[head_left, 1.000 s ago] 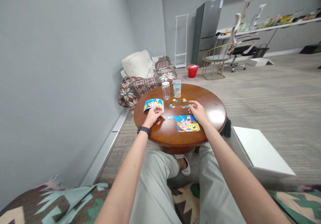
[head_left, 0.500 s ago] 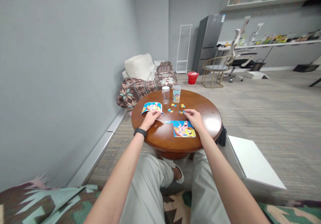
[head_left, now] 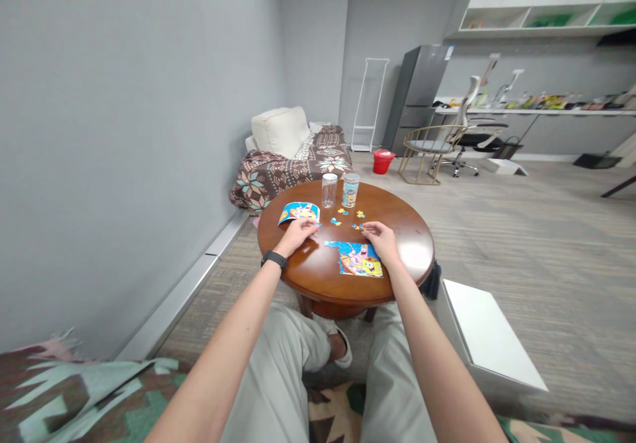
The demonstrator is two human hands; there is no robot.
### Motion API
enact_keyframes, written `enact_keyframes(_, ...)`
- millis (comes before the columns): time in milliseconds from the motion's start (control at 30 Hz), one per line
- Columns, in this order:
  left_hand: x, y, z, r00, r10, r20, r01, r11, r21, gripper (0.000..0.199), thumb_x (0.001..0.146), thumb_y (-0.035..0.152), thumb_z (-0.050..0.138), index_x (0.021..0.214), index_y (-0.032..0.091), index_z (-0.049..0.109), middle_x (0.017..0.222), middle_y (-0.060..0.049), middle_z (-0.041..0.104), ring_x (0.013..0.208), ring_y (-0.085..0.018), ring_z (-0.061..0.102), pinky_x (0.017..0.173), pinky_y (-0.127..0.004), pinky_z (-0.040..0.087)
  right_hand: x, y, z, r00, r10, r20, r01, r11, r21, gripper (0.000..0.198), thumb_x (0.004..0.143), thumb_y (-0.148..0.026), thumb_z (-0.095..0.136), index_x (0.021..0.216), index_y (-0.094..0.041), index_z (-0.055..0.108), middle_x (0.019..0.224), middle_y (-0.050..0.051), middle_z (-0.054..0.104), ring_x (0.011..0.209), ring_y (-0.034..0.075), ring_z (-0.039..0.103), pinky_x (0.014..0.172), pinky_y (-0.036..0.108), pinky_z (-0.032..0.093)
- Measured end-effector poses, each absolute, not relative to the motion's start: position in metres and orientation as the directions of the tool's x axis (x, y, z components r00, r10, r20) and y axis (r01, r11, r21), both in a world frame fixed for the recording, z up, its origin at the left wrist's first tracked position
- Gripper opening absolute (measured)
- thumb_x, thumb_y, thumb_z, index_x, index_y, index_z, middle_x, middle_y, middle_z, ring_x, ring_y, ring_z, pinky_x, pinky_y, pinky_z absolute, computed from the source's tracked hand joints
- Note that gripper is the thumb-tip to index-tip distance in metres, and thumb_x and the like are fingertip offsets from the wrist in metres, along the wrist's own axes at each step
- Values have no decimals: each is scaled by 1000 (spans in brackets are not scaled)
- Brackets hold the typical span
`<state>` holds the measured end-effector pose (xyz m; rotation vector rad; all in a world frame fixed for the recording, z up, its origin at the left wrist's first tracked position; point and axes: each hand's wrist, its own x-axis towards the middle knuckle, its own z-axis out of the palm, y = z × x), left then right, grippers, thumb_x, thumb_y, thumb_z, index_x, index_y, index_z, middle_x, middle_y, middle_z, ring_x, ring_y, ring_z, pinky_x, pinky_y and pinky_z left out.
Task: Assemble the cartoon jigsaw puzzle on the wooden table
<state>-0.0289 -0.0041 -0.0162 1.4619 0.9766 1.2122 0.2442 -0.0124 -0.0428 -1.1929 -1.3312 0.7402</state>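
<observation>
On the round wooden table (head_left: 278, 251) lies a partly joined cartoon jigsaw puzzle (head_left: 362, 261), its left side ragged. My left hand (head_left: 299, 232) is closed left of it, a small blue puzzle piece (head_left: 318, 224) showing at its fingertips. Behind that hand stands a curved picture card (head_left: 298, 212) with a similar cartoon. My right hand (head_left: 381, 239) hovers over the puzzle's upper right edge, thumb and finger pinched at a loose piece (head_left: 358, 226); the fingers partly hide it. More small clusters of blue and yellow pieces (head_left: 336, 221) lie between my hands.
At the table's far side stand a clear jar (head_left: 328, 191) with a white lid and a printed jar (head_left: 350, 191). A white box (head_left: 491, 327) is on the floor to the right. Beyond are a covered couch (head_left: 278, 175), a red bucket (head_left: 382, 161) and chairs (head_left: 430, 146).
The view has tilted up slightly and shifted, so the table appears a little lower and further left. Both hands keep nearly the same places and poses over the table.
</observation>
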Motion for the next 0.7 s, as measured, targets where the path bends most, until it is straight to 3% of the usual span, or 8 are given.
enact_keyframes(333,-29,-5,-16,196,962,189,-2,-192,981,43,61,42,89,83,16,63,64,0,67,60,-15,65,59,-26,50,241,-18,-36,138,936,325,122,310,-943,27,69,-42,73,83,-22,63,90,10,77,95,26,73,91,42,57)
enact_keyframes(500,-31,-5,-16,210,959,188,-26,-187,982,43,60,39,90,86,15,67,69,-3,70,65,-16,67,66,-29,54,239,-20,-34,154,948,280,109,265,-958,36,67,-51,73,85,-21,65,93,9,76,81,23,73,72,36,59)
enact_keyframes(700,-30,-5,-15,233,957,174,0,-179,984,46,62,46,88,81,15,60,59,2,65,55,-12,63,57,-23,50,238,-20,-34,202,942,268,97,253,-963,40,64,-53,77,83,-19,66,76,6,72,68,21,69,61,32,55)
